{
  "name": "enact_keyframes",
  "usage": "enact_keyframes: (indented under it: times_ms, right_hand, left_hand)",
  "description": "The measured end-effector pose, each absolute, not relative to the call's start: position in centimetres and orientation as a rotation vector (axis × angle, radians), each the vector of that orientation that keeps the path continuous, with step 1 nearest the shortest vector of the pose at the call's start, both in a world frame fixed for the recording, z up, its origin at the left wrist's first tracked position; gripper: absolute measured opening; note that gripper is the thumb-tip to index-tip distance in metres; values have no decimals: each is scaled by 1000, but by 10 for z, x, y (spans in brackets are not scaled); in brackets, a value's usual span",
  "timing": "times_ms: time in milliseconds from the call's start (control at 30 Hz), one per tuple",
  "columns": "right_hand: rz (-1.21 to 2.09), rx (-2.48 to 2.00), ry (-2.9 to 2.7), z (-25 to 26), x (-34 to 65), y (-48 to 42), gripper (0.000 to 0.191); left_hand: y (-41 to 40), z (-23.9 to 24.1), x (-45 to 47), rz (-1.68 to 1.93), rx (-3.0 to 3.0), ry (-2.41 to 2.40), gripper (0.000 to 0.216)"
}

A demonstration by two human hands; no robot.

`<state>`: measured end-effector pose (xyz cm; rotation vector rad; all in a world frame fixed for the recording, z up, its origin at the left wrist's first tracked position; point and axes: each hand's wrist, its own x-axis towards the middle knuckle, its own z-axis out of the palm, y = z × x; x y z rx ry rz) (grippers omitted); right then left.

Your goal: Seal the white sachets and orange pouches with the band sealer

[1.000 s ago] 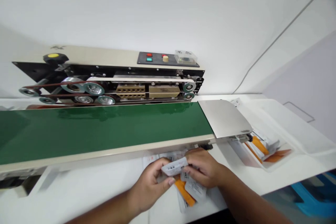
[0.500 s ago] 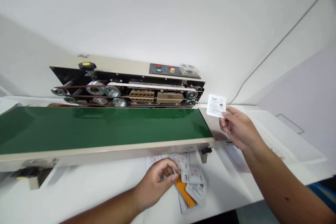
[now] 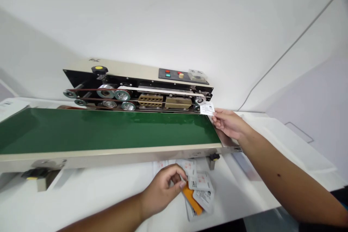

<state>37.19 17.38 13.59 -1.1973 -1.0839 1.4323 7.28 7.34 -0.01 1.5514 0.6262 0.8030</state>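
Note:
My right hand (image 3: pixel 227 122) pinches a small white printed sachet (image 3: pixel 207 108) by its right edge. The sachet's left end is at the right-hand wheels of the band sealing machine (image 3: pixel 152 87), just above the conveyor's right end. Low in the middle, my left hand (image 3: pixel 165 188) is curled, thumb and forefinger closing at the top end of a flat orange packet (image 3: pixel 192 197). Around that packet lie several white printed sachets (image 3: pixel 202 183), overlapping on the white table in front of the conveyor.
A green conveyor belt (image 3: pixel 108 130) runs along the machine's front. Black knobs (image 3: pixel 35 173) stick out under its front rail. Red and green buttons sit on the control panel (image 3: pixel 174 74). A white tray (image 3: pixel 293 152) stands at the right, and a cable runs down the wall.
My right hand has moved left, bringing the sachet from beside the machine to its right-hand wheels. The left hand stays by the orange packet. The view has shifted slightly.

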Motion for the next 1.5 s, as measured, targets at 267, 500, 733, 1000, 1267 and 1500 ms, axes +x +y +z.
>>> enact_keyframes:
  times_ms: [267,500,733,1000,1267,1500]
  right_hand:
    - [548,-1325,-1223,123,353,144,59]
    - [20,-1051,-1486,57,325,70,33]
    - [-41,-795,-1877,38,316,65,55]
    - [64,-630,-2004,41,302,66,51]
    - [252,-583,-2126,24,296,73,47]
    - [383,-643,-2124,24,297,74,54]
  left_hand:
    - [71,6,73,930,1902,711,9]
    - [67,10,71,779,2160,607,25]
    - [74,3,67,342,2297,564,82]
    - [77,2,67,224,2371,523,67]
    - [72,-6,69,337,2445,686,87]
    - [70,-10,70,460,2404,810,70]
